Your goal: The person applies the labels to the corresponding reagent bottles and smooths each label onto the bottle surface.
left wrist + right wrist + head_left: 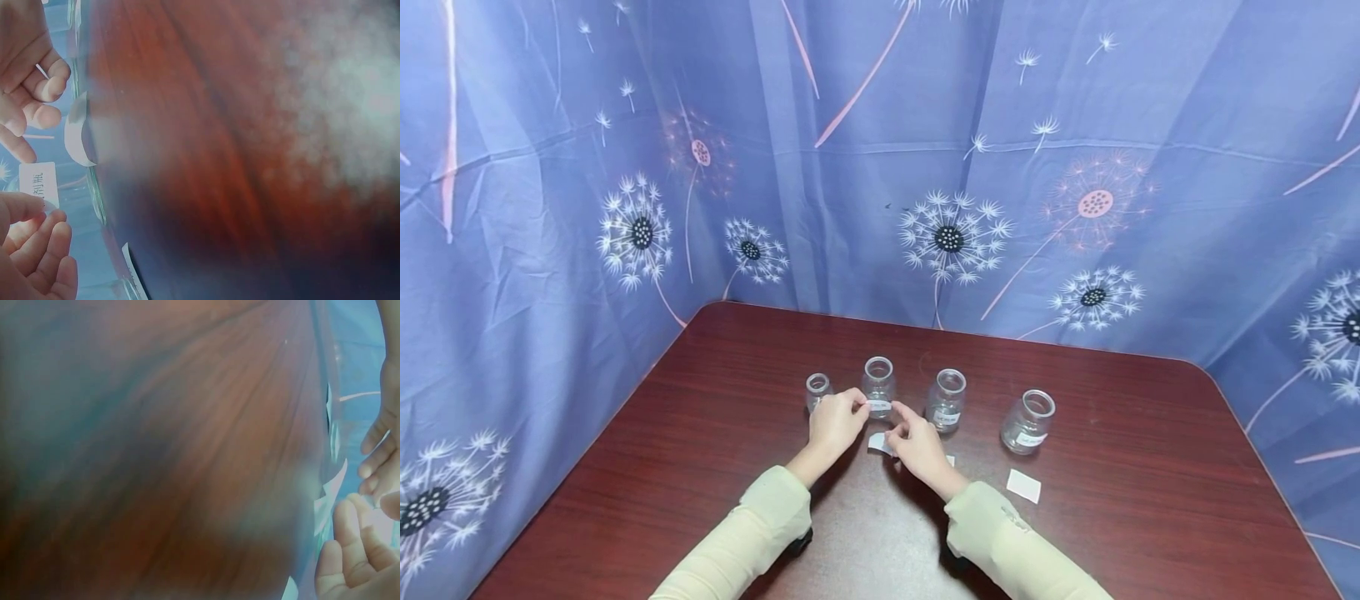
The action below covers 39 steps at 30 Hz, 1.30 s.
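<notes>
Left hand (834,423) pinched the left end of a white label (879,406) between thumb and fingertips. Right hand (919,450) had its index finger reaching to the label's other end, other fingers loosely bent; it didn't look to have hold of anything, though its thumb was close to a curled paper scrap (877,443). Label sat at the low front of the second jar (878,387) from the left, jar upright on the table (1112,500). Couldn't tell if the label was fully on the glass.

Two jars to the right, the third jar (949,395) and the end jar (1027,417), already had labels low on the front. Small jar (817,387) at the far left was partly behind the left hand, so its front wasn't readable. Another paper piece (1024,486) lay nearer the person, below the end jar.

Step looked like label sticking. Best done by keeping the strip level, steadying the jar, and smoothing from the middle outward along the curve. Main risks: a crooked edge, trapped bubbles, or glue catching on a fingertip.
</notes>
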{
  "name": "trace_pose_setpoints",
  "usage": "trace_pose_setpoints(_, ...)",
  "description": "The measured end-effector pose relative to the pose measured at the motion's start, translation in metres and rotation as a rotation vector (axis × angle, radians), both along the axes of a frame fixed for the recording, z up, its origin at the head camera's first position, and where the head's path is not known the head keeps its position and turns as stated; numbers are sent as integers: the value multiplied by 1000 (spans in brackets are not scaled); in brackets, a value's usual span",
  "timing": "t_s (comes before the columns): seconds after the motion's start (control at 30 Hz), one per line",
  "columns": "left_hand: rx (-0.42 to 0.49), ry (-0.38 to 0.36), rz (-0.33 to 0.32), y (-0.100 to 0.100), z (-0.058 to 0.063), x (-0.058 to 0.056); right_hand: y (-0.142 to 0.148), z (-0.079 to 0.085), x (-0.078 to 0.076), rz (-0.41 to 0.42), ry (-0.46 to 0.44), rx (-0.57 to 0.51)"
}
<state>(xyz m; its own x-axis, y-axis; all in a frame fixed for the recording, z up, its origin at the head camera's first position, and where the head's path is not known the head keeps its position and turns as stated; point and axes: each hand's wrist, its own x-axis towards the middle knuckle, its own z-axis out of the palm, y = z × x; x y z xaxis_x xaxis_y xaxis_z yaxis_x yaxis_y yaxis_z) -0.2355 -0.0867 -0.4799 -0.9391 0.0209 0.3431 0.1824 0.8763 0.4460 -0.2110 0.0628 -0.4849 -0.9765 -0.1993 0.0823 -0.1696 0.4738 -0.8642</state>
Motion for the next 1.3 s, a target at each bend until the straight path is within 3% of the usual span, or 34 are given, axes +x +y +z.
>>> trace_pose_setpoints(0.4, 63, 37, -40, -1, 0, 1, -2, 1, -11, -96, 139, 52)
trace_pose_setpoints(0.7, 164, -62, -45, -3, 1, -1, -3, 4, -26, -93, 117, 35)
trace_pose_setpoints(1.0, 154, -94, -166, -7, 4, -12, -5, 6, -40, -6, 122, 109)
trace_pose_setpoints(1.3, 129, -88, -287, -11, 3, -23, -8, 3, -49, 10, 105, 202)
